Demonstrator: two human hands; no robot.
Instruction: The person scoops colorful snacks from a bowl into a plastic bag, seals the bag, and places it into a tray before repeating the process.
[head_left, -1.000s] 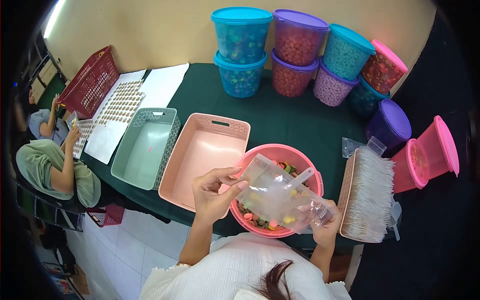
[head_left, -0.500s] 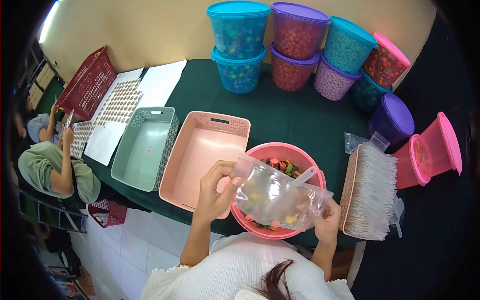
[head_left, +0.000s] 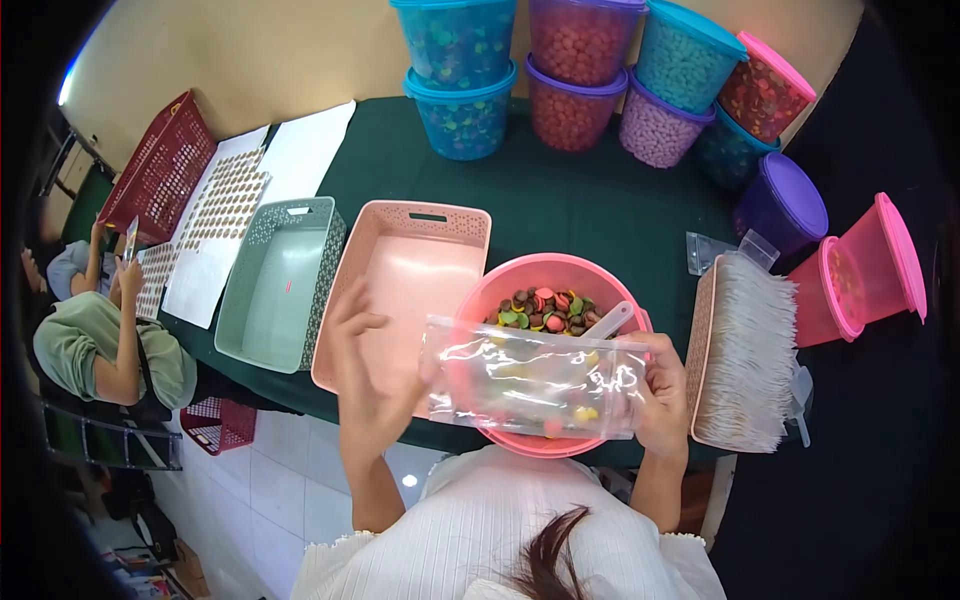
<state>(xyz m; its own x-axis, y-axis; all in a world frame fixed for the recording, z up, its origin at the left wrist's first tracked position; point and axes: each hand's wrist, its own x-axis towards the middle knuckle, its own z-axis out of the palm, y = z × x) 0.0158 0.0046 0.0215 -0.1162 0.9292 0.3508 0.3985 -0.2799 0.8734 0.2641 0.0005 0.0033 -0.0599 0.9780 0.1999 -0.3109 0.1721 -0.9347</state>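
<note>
A clear plastic pouch [head_left: 530, 375] is stretched sideways over the front of a pink tub [head_left: 480, 290]. My right hand [head_left: 660, 395] grips the pouch's right end between thumb and fingers. At its left end, my left hand [head_left: 370, 375] is slightly blurred, fingers spread apart, with the thumb close to the pouch's edge. Brown, red, green and yellow disc-shaped pieces [head_left: 545, 308] lie inside the tub, partly seen through the pouch. A translucent scoop handle [head_left: 608, 320] leans among them; its lower part is hidden behind the pouch.
Left of the tub stand a pink basket [head_left: 425, 260] and a green basket [head_left: 285, 260]. A basket packed with flat pouches [head_left: 745, 350] is at right. Lidded tubs [head_left: 460, 120] are stacked behind. At far left, a seated person [head_left: 100, 350] works beside sheets of small brown pieces [head_left: 225, 200].
My left hand has let go of the pouch's left side and spread its fingers, moving left. The pouch now lies straighter across the tub. The whole view has shifted slightly.
</note>
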